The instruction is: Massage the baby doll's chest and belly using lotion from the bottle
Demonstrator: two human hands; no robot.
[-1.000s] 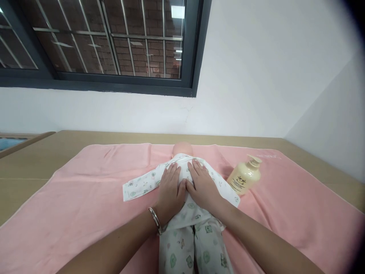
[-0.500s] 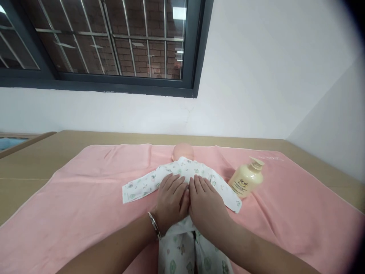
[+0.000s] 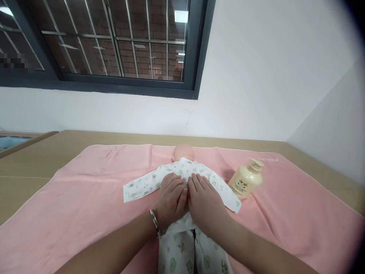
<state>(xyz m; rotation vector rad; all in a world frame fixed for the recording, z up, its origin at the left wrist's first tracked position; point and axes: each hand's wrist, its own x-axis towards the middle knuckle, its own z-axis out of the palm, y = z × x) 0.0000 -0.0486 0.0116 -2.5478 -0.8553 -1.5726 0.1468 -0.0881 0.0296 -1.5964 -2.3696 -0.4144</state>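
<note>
A baby doll (image 3: pixel 183 152) lies on its back, arms spread, in a white long-sleeved top (image 3: pixel 142 187) and white trousers (image 3: pixel 176 253) with green leaf prints. My left hand (image 3: pixel 172 196), with a silver bracelet at the wrist, rests flat on the doll's chest, fingers stretched. Beside it my right hand (image 3: pixel 205 199) lies on the other half of the chest, also flat with fingers extended. The two hands nearly meet at the thumbs. They cover most of the doll's torso, and neither holds anything.
A pink towel (image 3: pixel 85 213) is spread beneath the doll over a tan surface (image 3: pixel 37 165). To the right, a yellow pump bottle (image 3: pixel 246 180) leans near the doll's sleeve end. A white wall (image 3: pixel 242 95) and a barred window (image 3: pixel 128 53) rise behind.
Both hands stay on the doll's chest, with only a very slight shift of the fingers. The view has moved a little.
</note>
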